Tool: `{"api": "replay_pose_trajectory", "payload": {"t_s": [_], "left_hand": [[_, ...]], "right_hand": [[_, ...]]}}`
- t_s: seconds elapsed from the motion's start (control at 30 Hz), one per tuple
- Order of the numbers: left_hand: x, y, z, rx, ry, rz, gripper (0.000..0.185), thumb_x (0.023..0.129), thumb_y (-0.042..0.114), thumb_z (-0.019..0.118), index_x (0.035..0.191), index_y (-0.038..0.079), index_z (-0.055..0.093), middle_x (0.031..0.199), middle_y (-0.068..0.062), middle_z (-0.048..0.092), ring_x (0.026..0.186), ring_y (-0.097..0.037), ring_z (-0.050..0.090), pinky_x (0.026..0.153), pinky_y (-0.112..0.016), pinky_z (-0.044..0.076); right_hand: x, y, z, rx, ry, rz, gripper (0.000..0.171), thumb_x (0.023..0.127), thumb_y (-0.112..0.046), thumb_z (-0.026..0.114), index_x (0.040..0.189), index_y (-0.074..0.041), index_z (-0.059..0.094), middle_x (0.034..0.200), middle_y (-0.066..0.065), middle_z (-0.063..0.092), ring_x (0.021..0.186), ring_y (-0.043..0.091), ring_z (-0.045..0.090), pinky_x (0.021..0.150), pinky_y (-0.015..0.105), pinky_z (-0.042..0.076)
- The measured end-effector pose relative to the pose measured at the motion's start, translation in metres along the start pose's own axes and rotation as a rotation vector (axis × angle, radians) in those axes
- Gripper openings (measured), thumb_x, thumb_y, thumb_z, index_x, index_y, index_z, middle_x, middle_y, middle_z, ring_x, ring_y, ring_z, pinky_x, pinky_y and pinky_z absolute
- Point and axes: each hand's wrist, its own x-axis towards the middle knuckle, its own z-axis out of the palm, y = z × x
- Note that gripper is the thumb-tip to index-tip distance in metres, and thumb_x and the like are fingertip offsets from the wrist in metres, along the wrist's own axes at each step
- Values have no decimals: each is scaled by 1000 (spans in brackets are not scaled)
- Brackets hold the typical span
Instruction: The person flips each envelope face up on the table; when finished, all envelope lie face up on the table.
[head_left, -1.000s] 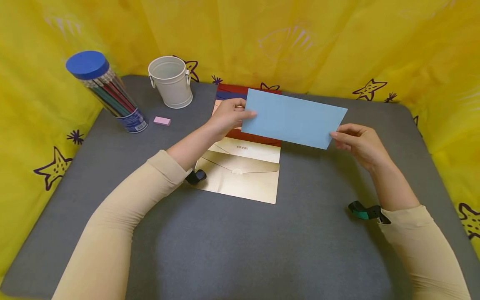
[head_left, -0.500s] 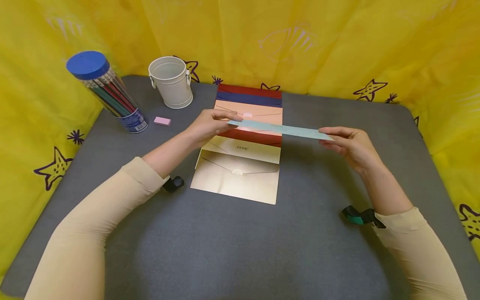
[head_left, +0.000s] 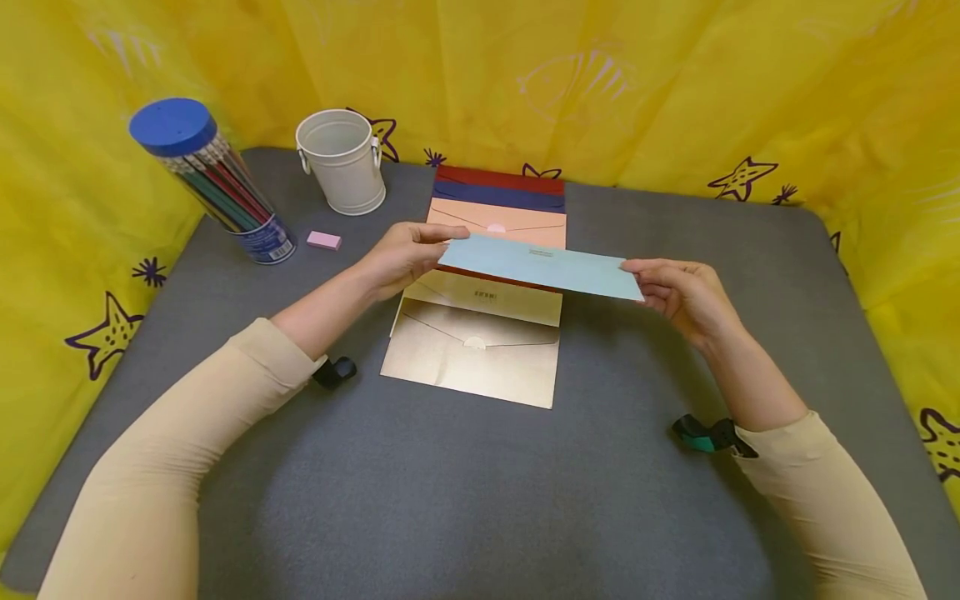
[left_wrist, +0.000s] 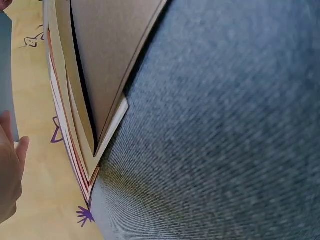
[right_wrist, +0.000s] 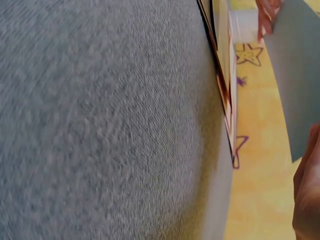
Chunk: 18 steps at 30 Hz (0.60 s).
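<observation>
Blue envelope (head_left: 542,267) is hanging above the envelope stack (head_left: 487,292), clear of the counter (head_left: 480,483); I'm pinching its nine o'clock end with my left hand (head_left: 405,254) and its three o'clock end with my right hand (head_left: 678,292). It is lifted, not yet set down.

Envelopes (head_left: 480,333) lie overlapped at desk (head_left: 487,500) centre. Bucket (head_left: 341,162) stands at 11 o'clock; pencil tub (head_left: 206,179) left of it; eraser (head_left: 324,241) lies between them, nearer.
</observation>
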Motion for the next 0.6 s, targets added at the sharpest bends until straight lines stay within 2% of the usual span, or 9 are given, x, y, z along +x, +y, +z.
{"api": "replay_pose_trajectory", "payload": {"t_s": [0.07,0.1,0.13,0.23,0.3,0.4,0.5,0.6], "left_hand": [[-1,-1,-1,-50,3,-9,47,99,-4,43,145,-9,40,158,-17,36,72,2,55,64,-6,46],[-1,0,-1,-76,8,-16,48,98,-5,43,146,-10,38,159,-18,34,72,2,56,67,-7,50],[-1,0,-1,-93,16,-21,49,97,-6,44,145,-11,38,160,-19,33,78,2,59,71,-8,53],[0,-1,-2,-47,72,-38,46,98,-3,48,142,-11,42,156,-18,41,84,1,61,74,-10,55],[1,-2,-3,17,134,-54,42,98,1,54,138,-10,50,145,-13,55,86,1,63,74,-12,57],[3,-5,-6,109,220,-79,37,94,5,63,129,-7,60,113,-5,71,79,0,66,72,-14,58],[3,-7,-11,185,258,-96,34,90,6,70,121,-5,66,89,4,71,69,0,66,67,-15,58],[0,-5,-16,263,240,-117,34,87,5,73,119,-3,66,81,6,70,66,-2,66,65,-18,59]], "right_hand": [[1,1,3,-31,47,23,22,96,0,59,91,-5,79,89,1,78,66,10,69,63,20,59],[2,2,4,-54,72,31,19,94,-1,61,90,-6,79,89,0,78,65,9,68,62,19,59],[2,2,4,-78,88,39,17,93,-1,63,90,-7,79,89,-1,77,64,9,67,61,18,58],[3,4,6,-159,110,57,10,90,2,67,96,-5,70,84,-1,74,62,9,66,60,19,58],[3,6,7,-197,87,66,22,90,3,66,107,-7,56,80,-1,72,62,11,66,60,20,59],[3,7,10,-264,32,83,44,90,3,65,122,-12,38,76,-1,73,59,12,67,60,22,59],[4,9,12,-333,-36,104,59,91,1,65,139,-11,32,79,-1,74,60,13,67,60,24,60],[4,11,13,-426,-86,124,54,92,-4,66,139,-10,38,80,-2,73,61,13,69,62,25,61]]}}
